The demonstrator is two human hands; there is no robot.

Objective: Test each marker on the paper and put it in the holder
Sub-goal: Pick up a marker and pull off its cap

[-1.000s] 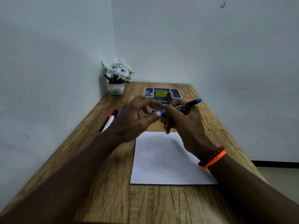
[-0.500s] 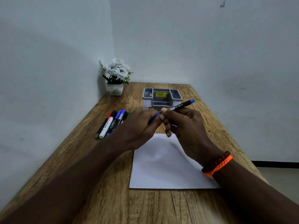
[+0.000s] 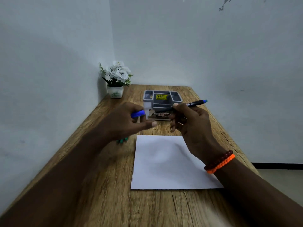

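A: What have I got on the marker?

B: I see a slim black marker with a blue end, uncapped, held above the wooden table just in front of the grey plastic holder. My right hand pinches it between thumb and curled fingers, blue end pointing up and right. My left hand grips the blue cap, fingers curled round it. The two hands are apart.

A: Paper?

B: One white sheet of paper, flat on the table below both hands. I can make out no marks on it.

A: Around it?

B: The holder has several compartments and a yellow price sticker. A small white pot of white flowers stands in the far left corner by the wall. My right wrist wears a dark red bead bracelet and an orange braided band.

A: Anything blocked?

B: My left hand covers the spare markers; only a green marker end shows beneath it. I cannot count them.

A: Tally?

B: One marker in hand, one cap, one sheet, one holder, one pot.
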